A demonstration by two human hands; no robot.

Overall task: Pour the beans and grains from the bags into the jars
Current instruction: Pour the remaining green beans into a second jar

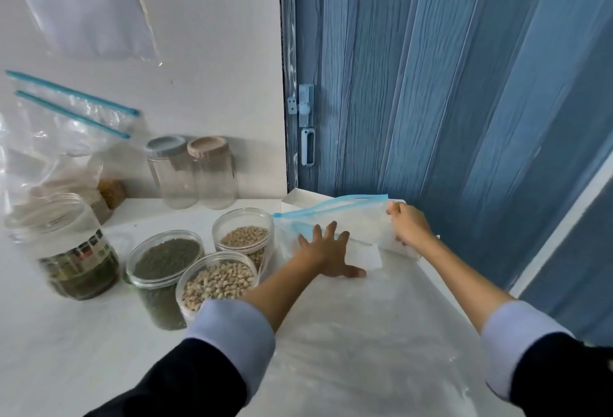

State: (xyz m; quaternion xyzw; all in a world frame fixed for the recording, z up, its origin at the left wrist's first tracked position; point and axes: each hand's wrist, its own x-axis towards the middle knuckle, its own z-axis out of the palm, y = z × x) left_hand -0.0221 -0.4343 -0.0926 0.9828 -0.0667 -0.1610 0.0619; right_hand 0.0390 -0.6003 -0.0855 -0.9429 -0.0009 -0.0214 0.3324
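An empty clear zip bag [351, 217] with a blue seal lies on the white table [83, 350] at the back right. My left hand [326, 252] presses flat on it with straight, spread fingers. My right hand [409, 224] grips the bag's right edge. To the left stand three open jars: green beans [164, 259], pale beans [219, 282] in front, and tan grains [245, 236] behind.
Two capped empty jars [192, 173] stand by the wall. A large open jar [66, 251] with dark contents sits at the left, with more zip bags [63, 138] behind it. A blue folding door [447, 85] closes off the right side.
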